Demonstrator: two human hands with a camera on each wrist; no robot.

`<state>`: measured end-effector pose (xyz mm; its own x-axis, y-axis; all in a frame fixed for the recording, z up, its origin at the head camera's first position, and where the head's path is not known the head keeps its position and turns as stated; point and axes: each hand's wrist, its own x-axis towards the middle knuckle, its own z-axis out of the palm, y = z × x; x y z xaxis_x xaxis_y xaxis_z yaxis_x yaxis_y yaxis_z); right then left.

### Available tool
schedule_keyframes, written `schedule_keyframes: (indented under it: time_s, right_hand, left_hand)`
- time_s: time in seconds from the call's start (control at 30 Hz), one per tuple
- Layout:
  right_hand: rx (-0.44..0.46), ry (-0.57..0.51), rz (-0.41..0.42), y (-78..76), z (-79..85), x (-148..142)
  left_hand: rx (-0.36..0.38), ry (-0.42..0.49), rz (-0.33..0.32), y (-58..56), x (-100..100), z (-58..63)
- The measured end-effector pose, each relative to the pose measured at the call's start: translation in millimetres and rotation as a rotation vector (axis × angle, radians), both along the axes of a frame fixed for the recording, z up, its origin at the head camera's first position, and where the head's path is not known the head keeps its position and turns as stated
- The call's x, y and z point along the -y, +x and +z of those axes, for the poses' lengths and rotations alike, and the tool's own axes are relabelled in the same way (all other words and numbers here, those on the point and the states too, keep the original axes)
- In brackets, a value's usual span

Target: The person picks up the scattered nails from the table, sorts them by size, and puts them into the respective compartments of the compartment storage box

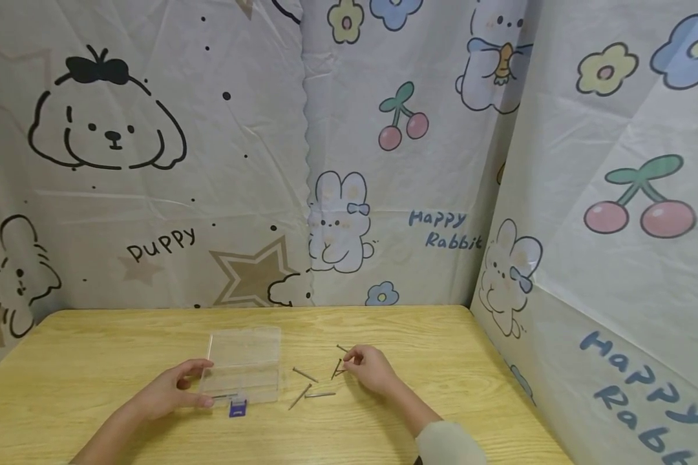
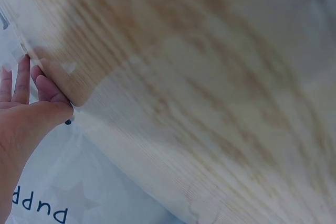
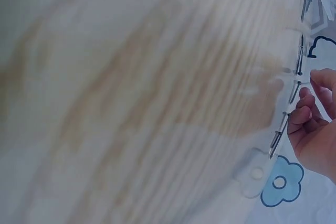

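Note:
A clear plastic box with a blue latch on its near side sits left of the middle of the table. My left hand grips its left side, fingers at the edge and thumb at the near corner. Thin dark nail-like pieces show through the box's near side. To the right, my right hand has its fingertips down among loose nails, pinching one nail at its end. Other nails lie scattered between box and hand. Part of the nail row shows beside my right fingers.
The wood-grain table reaches back to a patterned cloth hung behind it. Another cloth stands along the right edge. One nail lies just beyond the right fingertips.

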<state>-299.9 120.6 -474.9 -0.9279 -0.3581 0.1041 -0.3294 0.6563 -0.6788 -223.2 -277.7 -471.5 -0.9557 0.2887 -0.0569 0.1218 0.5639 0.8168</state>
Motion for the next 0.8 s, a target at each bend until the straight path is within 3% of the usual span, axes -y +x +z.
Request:
schedule_keyframes:
  time_s: [0.5,0.8]
  right_hand:
    - [-0.069,0.112,-0.015,-6.3,-3.0,14]
    - [-0.046,0.202,-0.002,-8.3,-1.0,13]
  left_hand:
    - [-0.013,-0.001,-0.013,1.1,-1,1.1]
    - [-0.009,-0.007,-0.007,1.2,-1,2.1]
